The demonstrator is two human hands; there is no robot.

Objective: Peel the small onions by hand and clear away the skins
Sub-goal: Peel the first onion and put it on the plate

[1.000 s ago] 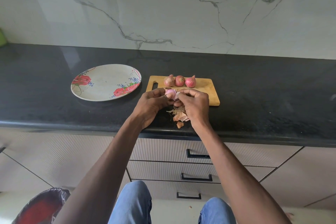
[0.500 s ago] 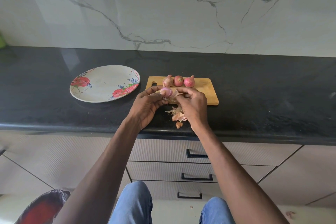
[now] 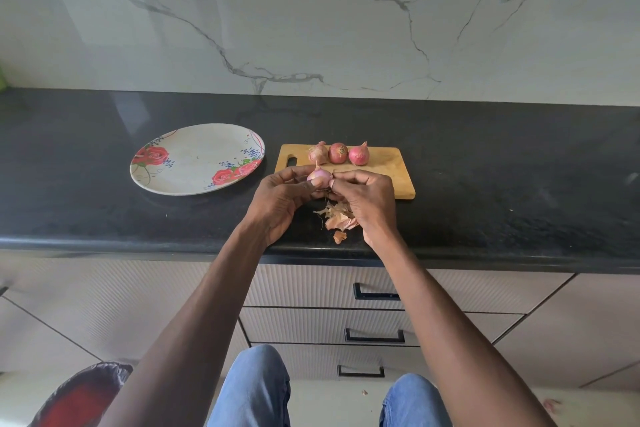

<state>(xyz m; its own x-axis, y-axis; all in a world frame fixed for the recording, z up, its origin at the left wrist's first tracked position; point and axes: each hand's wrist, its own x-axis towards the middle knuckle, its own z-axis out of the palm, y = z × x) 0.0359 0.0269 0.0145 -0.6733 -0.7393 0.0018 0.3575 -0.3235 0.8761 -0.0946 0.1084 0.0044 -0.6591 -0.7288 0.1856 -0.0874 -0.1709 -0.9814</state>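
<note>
Head view: since a second ago the onion (image 3: 320, 177) in my hands has turned and shows more bare pink, so I judge this one nearly peeled. My left hand (image 3: 280, 199) pinches it just in front of the cutting board (image 3: 391, 166); my right hand (image 3: 367, 199) closes fingertips on its side. Skins (image 3: 339, 218) lie nearer me; three onions (image 3: 338, 153) wait on the board.
</note>
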